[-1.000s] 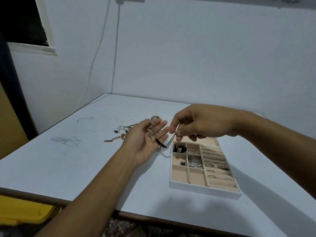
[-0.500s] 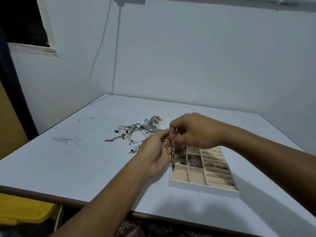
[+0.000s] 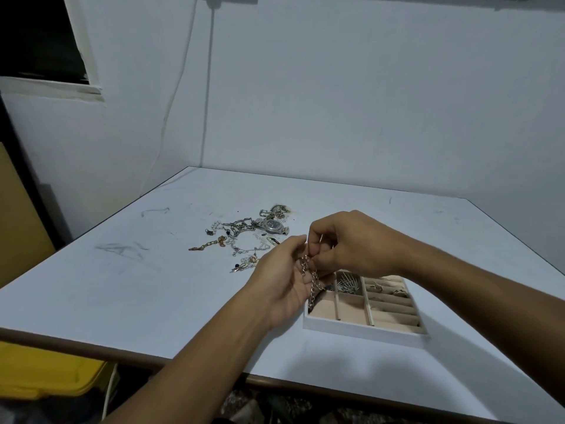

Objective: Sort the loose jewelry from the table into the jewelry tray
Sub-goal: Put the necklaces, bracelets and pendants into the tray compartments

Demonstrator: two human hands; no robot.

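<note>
A silver chain bracelet (image 3: 312,278) hangs between my two hands just above the left edge of the white jewelry tray (image 3: 363,329). My right hand (image 3: 351,243) pinches its upper end with curled fingers. My left hand (image 3: 282,283) is palm-up under it, fingertips curled at the same upper end. The chain's lower end dangles over the tray's near-left compartment. The tray has beige-lined compartments holding rings, a silver fan-shaped piece (image 3: 347,283) and other small items. A pile of loose jewelry (image 3: 244,237) with a wristwatch (image 3: 272,225) lies on the table behind my left hand.
The white table (image 3: 122,286) stands in a room corner; its front edge runs near the bottom of the view. A gold-coloured chain (image 3: 208,244) lies at the pile's left. A yellow bin (image 3: 46,374) sits below the table's left front.
My hands came together and drew nearer the tray's left side. The chain, draped across my open left palm a second ago, now hangs down from both hands' fingertips.
</note>
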